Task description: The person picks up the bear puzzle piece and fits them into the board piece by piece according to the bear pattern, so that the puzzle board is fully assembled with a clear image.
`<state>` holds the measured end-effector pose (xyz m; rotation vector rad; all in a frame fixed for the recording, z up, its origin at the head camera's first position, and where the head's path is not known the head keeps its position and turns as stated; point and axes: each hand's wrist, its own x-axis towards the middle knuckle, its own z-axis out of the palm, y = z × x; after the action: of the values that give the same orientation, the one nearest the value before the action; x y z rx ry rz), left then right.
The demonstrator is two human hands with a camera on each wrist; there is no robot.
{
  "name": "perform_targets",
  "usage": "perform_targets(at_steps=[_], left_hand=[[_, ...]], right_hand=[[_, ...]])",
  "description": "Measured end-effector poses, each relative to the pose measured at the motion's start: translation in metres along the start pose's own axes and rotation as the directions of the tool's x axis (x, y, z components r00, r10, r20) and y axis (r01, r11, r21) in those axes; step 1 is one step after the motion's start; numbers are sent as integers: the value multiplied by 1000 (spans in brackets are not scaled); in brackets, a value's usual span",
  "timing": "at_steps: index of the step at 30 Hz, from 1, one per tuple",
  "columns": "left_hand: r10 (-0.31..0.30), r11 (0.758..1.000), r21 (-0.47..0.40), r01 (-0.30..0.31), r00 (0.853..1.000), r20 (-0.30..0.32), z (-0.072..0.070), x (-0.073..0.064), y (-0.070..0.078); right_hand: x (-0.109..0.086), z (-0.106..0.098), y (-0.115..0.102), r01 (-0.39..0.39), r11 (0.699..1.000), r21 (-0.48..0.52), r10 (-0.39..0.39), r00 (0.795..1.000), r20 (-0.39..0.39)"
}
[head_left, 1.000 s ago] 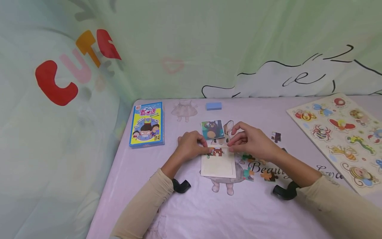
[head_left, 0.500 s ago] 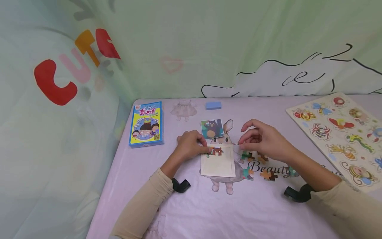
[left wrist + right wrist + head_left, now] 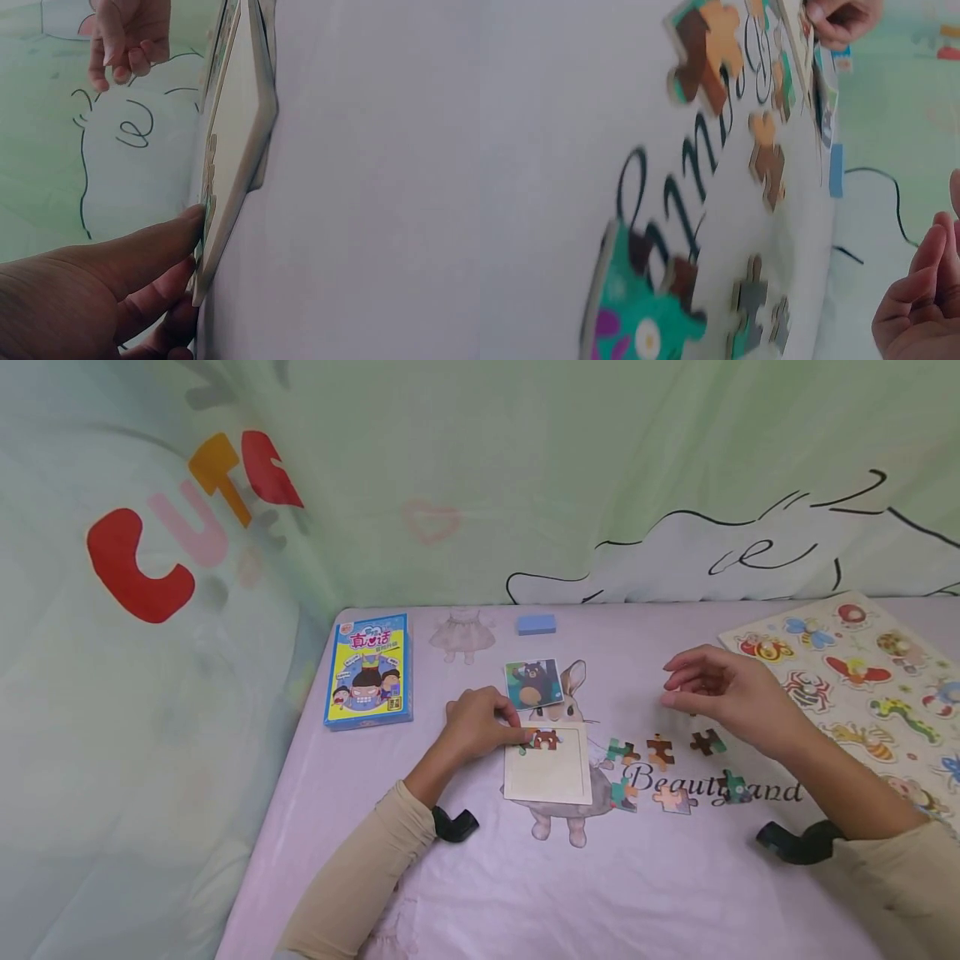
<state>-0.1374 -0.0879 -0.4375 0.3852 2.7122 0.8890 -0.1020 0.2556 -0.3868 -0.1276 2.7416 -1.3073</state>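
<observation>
A pale wooden puzzle board lies flat, with bear-face puzzle pieces along its top. My left hand grips the board's upper left corner, thumb on top at the pieces and fingers under the edge, as the left wrist view shows. Away to the right, my right hand hovers with loosely bent fingers and nothing between them. Below it lie several loose jigsaw pieces, among them an orange-brown piece, a peach one and a green flowered one. A bear picture card lies just behind the board.
A blue and yellow card box lies at the back left, and a small blue block at the back. On the right is a large wooden insect puzzle board. Printed curtains rise behind and left of the cloth-covered table.
My right hand has moved off the board to the right, over the loose pieces, uncovering more of them. My left hand keeps its grip on the board's corner.
</observation>
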Motion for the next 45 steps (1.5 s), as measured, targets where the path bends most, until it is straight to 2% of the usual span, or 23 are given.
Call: perform_targets(at_steps=[8, 19, 27, 32, 45], left_hand=[[2, 1000, -1, -2, 1000, -5, 0, 0, 0], [-6, 1000, 15, 6, 1000, -4, 0, -2, 2], [-2, 1000, 0, 2, 1000, -5, -1, -1, 0], [-2, 1000, -3, 2, 1000, -6, -1, -2, 1], [-9, 1000, 4, 9, 1000, -5, 0, -2, 1]], right_hand=[[0, -15, 18, -109, 987, -116, 106, 994, -30], [0, -14, 38, -210, 958, -195, 211, 977, -16], [3, -14, 46, -236, 944, -229, 243, 970, 1], [6, -15, 49, -226, 938, -263, 240, 971, 20], [9, -12, 56, -225, 930, -290, 233, 972, -7]])
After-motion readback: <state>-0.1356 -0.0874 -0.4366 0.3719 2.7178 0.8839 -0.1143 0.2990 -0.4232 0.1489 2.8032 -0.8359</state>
